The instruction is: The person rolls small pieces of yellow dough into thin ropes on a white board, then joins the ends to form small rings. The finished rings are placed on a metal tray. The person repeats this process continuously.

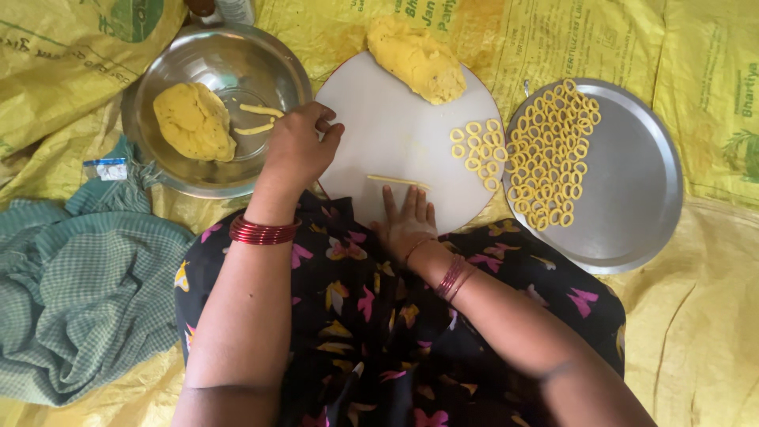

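Note:
A round white board (399, 134) lies in front of me with a lump of yellow dough (417, 60) at its far edge. My right hand (406, 221) lies flat, fingers spread, on the board's near edge, just behind a thin rolled dough strip (394, 181). My left hand (299, 148) is curled at the board's left edge, beside a steel bowl (229, 63); whether it holds anything is hidden. The bowl holds another dough lump (194, 122) and two short dough strips (258, 119). Several small dough rings (477, 152) sit on the board's right side.
A flat steel plate (632, 190) at right carries several dough rings (552, 150) on its left half. A green checked cloth (75, 292) lies at left. Yellow printed sacks (704, 316) cover the floor. My dark floral lap (379, 332) fills the foreground.

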